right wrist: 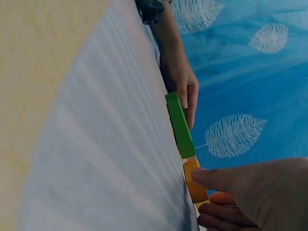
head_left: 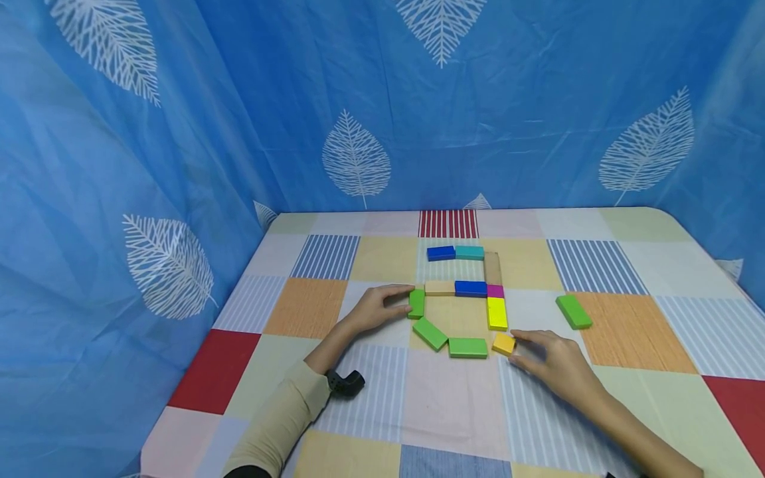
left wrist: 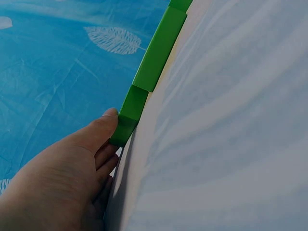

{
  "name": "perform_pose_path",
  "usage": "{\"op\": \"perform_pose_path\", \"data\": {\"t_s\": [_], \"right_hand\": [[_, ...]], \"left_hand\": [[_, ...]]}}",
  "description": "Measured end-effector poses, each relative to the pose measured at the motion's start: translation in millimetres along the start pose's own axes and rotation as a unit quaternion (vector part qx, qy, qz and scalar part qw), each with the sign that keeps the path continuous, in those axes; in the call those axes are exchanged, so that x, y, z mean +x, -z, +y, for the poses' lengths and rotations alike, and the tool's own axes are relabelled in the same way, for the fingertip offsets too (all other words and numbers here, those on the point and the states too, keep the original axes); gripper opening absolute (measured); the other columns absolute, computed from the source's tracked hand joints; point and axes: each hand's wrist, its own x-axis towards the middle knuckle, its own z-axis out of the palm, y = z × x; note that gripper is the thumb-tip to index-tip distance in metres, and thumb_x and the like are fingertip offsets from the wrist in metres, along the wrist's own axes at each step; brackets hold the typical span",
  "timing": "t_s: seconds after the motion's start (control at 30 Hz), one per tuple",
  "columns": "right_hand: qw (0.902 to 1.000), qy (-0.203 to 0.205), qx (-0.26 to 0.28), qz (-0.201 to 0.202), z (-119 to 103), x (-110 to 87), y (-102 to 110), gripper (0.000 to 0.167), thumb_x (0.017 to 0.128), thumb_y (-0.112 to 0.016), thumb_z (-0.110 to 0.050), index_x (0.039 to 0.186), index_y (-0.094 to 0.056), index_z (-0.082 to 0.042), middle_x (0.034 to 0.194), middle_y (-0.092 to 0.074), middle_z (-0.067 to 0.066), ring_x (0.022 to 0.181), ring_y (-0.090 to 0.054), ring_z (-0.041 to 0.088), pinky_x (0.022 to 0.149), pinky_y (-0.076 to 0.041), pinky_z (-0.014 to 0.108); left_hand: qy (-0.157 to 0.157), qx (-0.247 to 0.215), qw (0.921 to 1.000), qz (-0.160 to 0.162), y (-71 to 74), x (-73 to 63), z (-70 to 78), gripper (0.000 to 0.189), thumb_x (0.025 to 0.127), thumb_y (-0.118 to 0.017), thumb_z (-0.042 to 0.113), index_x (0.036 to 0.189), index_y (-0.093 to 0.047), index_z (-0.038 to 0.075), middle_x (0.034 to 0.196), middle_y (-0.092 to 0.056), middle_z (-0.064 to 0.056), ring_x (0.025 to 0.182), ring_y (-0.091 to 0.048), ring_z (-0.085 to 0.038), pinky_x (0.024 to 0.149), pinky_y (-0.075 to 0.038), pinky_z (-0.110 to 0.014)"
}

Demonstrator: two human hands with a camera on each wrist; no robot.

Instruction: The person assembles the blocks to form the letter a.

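In the head view my left hand (head_left: 378, 308) is at the far-left green block (head_left: 416, 303), thumb against its side and index finger at its far end. The left wrist view shows that thumb (left wrist: 108, 120) on the green block. My right hand (head_left: 557, 364) pinches a small orange-yellow block (head_left: 504, 344) between thumb and index finger, at the near right corner of a block outline. Beside it lie a yellow block (head_left: 497, 314) and a flat green block (head_left: 468, 348). A slanted green block (head_left: 430, 334) links the left and near sides.
Along the outline's far side run a plain wooden block (head_left: 439, 288) and a blue block (head_left: 471, 289), meeting a magenta block (head_left: 495, 291). Behind stand another wooden block (head_left: 492, 268), a teal block (head_left: 469, 252) and a dark blue block (head_left: 441, 253). A loose green block (head_left: 574, 312) lies right.
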Motion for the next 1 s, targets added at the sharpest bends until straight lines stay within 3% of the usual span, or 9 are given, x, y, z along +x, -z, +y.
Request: {"op": "perform_pose_path", "data": {"t_s": [0.5, 1.0], "right_hand": [[0.9984, 0.043, 0.007, 0.037, 0, 3.7, -13, 0.033, 0.067, -0.082, -0.012, 0.097, -0.071, -0.006, 0.09, -0.069, 0.004, 0.085, -0.065, 0.024, 0.071, -0.053, 0.041], [0.9978, 0.045, 0.001, 0.048, 1, 5.7, -17, 0.035, 0.066, -0.082, -0.011, 0.099, -0.071, -0.005, 0.088, -0.069, 0.004, 0.084, -0.064, 0.023, 0.069, -0.053, 0.042]], "left_hand": [[-0.002, 0.002, 1.0, -0.001, 0.8, 0.3, 0.2, 0.048, 0.087, -0.064, 0.034, 0.131, -0.054, 0.015, 0.131, -0.053, 0.0, 0.124, -0.044, -0.015, 0.103, -0.034, -0.031], [-0.018, -0.004, 0.9998, 0.004, -0.7, 0.6, -2.1, 0.048, 0.088, -0.063, 0.034, 0.13, -0.055, 0.011, 0.129, -0.054, -0.003, 0.122, -0.046, -0.017, 0.102, -0.035, -0.031]]}}
